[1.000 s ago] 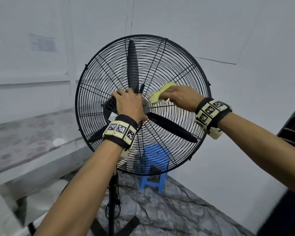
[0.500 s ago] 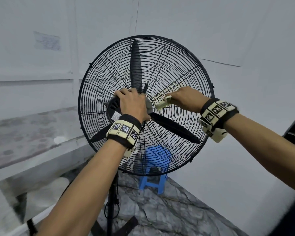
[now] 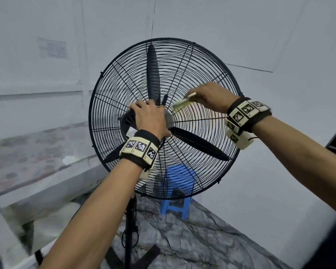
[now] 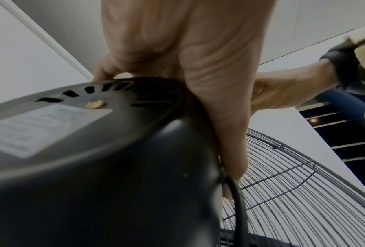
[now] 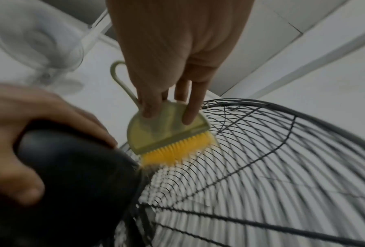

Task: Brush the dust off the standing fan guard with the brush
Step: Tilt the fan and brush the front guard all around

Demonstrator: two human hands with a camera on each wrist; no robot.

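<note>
1. Left forearm reaches up from below; the left hand (image 3: 150,118) sits on the dark motor housing (image 4: 105,150) at the back centre of the fan. Fingers are curled over the housing's top edge, thumb down its side. Judged as a steadying grip so the head does not swing under brushing.

2. Right hand (image 3: 213,97) is just right of the hub and slightly higher. Its fingers (image 5: 189,115) pinch the flat half-round body of the brush (image 5: 169,130), fingertips pressed on the near face; the thumb is hidden behind it. A thin loop handle sticks out past the hand.

3. The brush's yellow bristles (image 5: 177,152) point down at the fan guard (image 3: 202,133) and touch the inner wire rings, right beside the housing. The bristle tips are blurred, so I cannot tell how deep they go.

4. Step in hand: brushing the rear guard near the hub, upper right sector. Most of the guard, outer rings and lower half, probably remains to be done.

5. Next move, as I judge it: draw the bristles outward along the spokes toward the rim, with light pressure so they flick between the wires rather than snag, left hand holding firm.

6. Beyond, through the wires: three dark blades (image 3: 152,74), a blue stool (image 3: 177,183) on the stone floor, pale walls.
</note>
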